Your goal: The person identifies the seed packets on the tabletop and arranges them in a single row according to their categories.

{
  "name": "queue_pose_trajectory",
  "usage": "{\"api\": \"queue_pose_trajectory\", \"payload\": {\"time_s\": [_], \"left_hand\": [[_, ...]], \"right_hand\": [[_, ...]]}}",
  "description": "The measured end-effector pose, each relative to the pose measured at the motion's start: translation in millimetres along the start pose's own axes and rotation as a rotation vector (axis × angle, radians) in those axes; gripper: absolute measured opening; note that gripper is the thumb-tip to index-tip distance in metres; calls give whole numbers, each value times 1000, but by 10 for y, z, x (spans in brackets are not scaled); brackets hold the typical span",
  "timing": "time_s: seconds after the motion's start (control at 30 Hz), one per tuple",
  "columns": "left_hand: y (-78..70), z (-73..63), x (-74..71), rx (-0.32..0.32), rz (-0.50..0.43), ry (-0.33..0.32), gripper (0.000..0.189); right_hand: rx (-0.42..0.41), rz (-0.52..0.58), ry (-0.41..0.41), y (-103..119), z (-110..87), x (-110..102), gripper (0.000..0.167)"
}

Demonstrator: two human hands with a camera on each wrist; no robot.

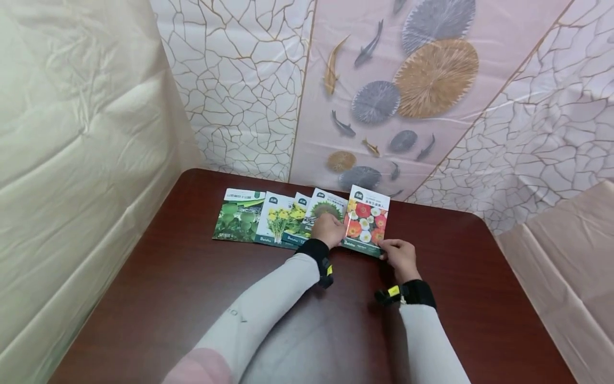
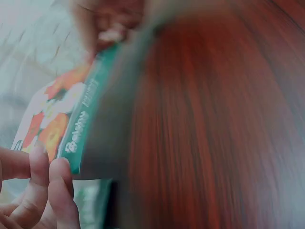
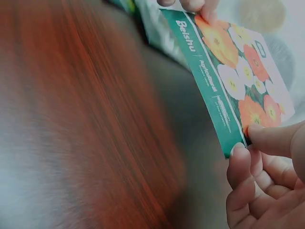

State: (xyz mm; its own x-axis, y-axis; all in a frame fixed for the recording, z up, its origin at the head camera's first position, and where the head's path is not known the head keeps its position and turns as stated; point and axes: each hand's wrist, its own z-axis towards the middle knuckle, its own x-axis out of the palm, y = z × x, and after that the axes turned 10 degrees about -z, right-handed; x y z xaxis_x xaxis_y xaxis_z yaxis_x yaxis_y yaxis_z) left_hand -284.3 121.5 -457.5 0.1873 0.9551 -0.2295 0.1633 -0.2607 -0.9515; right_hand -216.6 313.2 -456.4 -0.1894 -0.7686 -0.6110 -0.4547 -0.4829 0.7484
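A seed packet with red, orange and white flowers (image 1: 366,218) is tilted up off the dark table between my hands, at the right end of a row of packets. My left hand (image 1: 328,230) pinches its lower left edge, thumb on the front, as the left wrist view shows. At the lower right corner, my right hand (image 1: 402,257) holds it between thumb and fingers. Its green bottom strip (image 3: 202,81) faces the right wrist camera. Right beside my left hand lies a packet with a round green plant (image 1: 326,201), partly covered by that hand.
Further left, overlapping packets lie in the row: two with yellow flowers (image 1: 278,216) (image 1: 298,213) and one with green leaves (image 1: 238,218) at the end. The reddish-brown table (image 1: 460,266) meets a patterned cloth backdrop (image 1: 240,96) behind. Pale cloth (image 1: 86,160) hangs at the left side.
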Motion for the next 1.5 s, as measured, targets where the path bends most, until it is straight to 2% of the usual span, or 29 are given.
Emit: {"api": "queue_pose_trajectory", "payload": {"time_s": [0.07, 0.13, 0.3, 0.4, 0.53, 0.67, 0.8, 0.97, 1.13, 1.2, 1.3, 1.4, 1.5], "left_hand": [[-29, -131, -139, 117, 93, 10, 20], [-53, -302, -293, 228, 118, 20, 17], [-81, -815, -716, 456, 77, -5, 18], [-87, -1168, -964, 546, 21, -29, 17], [-78, -1666, -1245, 607, -32, -69, 19], [9, -2061, -1409, 601, -18, -148, 25], [108, -2301, -1470, 577, 10, -217, 28], [145, -2441, -1493, 588, 50, -271, 32], [168, -2489, -1537, 593, 99, -317, 35], [205, -2497, -1575, 598, 140, -343, 35], [295, -2516, -1669, 568, 238, -403, 35], [438, -2549, -1811, 507, 346, -461, 35], [601, -2604, -1989, 426, 425, -492, 35]], "right_hand": [[-47, 35, -6, 38, -158, -25, 30], [-97, 38, -23, 105, -373, -43, 27], [-252, -35, -80, 313, -983, -21, 26], [-344, -62, -122, 425, -1325, 35, 23], [-410, -19, -168, 541, -1789, 150, 15], [-393, 23, -205, 586, -2232, 283, 15], [-406, 6, -244, 597, -2500, 379, 19], [-465, -36, -296, 613, -2582, 434, 24], [-520, -64, -304, 615, -2559, 495, 27], [-549, -90, -290, 620, -2546, 542, 26], [-580, -144, -216, 638, -2528, 650, 23], [-613, -230, -116, 662, -2514, 815, 21], [-646, -305, -2, 707, -2507, 1027, 24]]}}
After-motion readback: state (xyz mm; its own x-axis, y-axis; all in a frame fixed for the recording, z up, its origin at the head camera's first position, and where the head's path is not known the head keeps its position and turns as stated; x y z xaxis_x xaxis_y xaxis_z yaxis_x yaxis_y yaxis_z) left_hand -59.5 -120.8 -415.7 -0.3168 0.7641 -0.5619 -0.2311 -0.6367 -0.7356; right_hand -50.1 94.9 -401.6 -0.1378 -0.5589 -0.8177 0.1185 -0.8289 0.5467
